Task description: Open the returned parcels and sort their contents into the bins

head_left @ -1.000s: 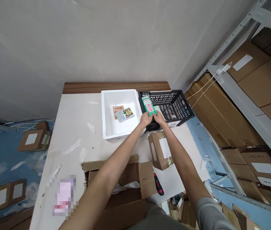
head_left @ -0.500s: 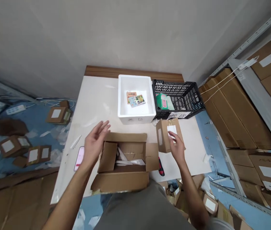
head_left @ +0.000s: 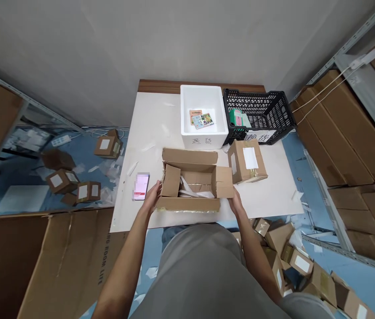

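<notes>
An open cardboard box (head_left: 192,204) lies on the white table with its flaps folded out. Crumpled white packing paper (head_left: 203,194) sits inside it. My left hand (head_left: 153,196) grips the box's left side, its fingers partly hidden behind the cardboard. On the opposite side, my right hand (head_left: 236,204) holds the box under the right flap, and its fingertips are partly covered. A taped, closed carton (head_left: 237,164) with a white label stands just beyond my right hand. A phone (head_left: 141,186) with a pink screen lies left of my left hand.
A white foam bin (head_left: 203,141) holding small printed packets stands at the back of the table (head_left: 150,119). Beside it is a black plastic crate (head_left: 276,115) with a green box inside. Cartons fill the right shelf and lie on the blue floor on both sides.
My right hand has left the taped carton and my left hand has come down from the air; both now hold the open box's sides. The red-and-black tool beside the box is out of sight.
</notes>
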The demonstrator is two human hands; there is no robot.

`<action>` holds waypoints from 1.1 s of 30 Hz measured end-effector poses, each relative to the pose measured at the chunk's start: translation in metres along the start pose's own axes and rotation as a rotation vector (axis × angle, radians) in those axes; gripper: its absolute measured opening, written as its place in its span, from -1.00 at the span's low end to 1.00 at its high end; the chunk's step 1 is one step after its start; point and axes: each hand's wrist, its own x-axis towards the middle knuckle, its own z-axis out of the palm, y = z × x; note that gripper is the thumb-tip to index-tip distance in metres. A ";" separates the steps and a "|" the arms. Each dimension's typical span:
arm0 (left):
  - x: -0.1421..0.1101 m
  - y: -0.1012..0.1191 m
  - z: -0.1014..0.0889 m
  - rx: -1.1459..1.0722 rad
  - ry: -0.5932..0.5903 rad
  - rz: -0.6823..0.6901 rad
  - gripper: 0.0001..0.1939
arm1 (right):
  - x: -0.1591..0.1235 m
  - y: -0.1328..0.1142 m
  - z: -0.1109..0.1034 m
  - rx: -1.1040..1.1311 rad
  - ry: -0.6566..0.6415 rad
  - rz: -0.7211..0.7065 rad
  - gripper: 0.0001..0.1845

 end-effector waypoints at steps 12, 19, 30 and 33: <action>-0.037 0.012 0.003 0.113 -0.001 0.178 -0.31 | -0.056 -0.003 0.039 -0.093 -0.072 -0.075 0.01; -0.075 0.005 -0.005 0.143 -0.241 0.287 -0.27 | -0.161 0.011 0.031 -0.061 0.199 -0.113 0.04; -0.143 -0.019 0.071 0.236 -0.784 0.354 -0.05 | -0.356 0.057 -0.036 -0.052 0.664 -0.141 0.14; -0.164 -0.037 0.110 0.292 -0.897 0.369 -0.11 | -0.397 0.079 -0.055 -0.004 0.780 -0.127 0.17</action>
